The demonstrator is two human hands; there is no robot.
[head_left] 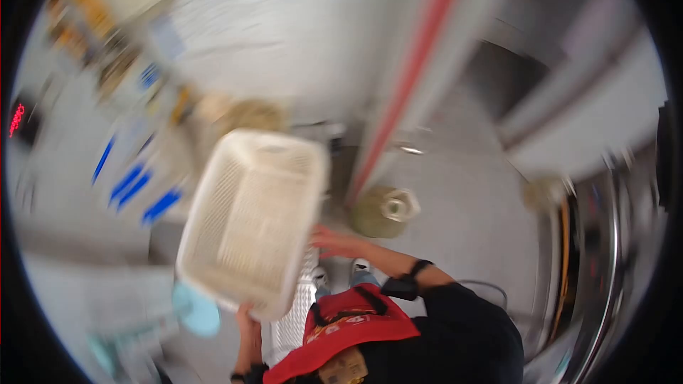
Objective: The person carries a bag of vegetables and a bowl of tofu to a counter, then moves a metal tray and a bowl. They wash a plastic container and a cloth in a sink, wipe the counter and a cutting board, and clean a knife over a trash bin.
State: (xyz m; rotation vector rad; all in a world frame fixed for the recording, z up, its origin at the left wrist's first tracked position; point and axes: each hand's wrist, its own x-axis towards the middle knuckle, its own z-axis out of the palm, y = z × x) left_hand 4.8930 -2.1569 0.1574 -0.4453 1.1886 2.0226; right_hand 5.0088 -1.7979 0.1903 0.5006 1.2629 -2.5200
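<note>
A cream-white plastic basket (260,213) with slotted walls is held up in front of me, tilted so its inside faces the camera. Nothing shows inside it. My left hand (247,315) grips its near rim at the lower edge. On the right side, my right hand (327,240) is closed on the basket's rim, with some fingers hidden behind it. Below the basket, close to my apron, a white perforated surface (288,331) partly shows; blur hides what it is.
A red-striped post (405,78) rises ahead, with a greenish round container (380,212) on the floor by its foot. Left, a counter carries blue strips (131,186) and blurred items. A pale-blue round object (196,309) is low left. Metal equipment (608,263) stands right.
</note>
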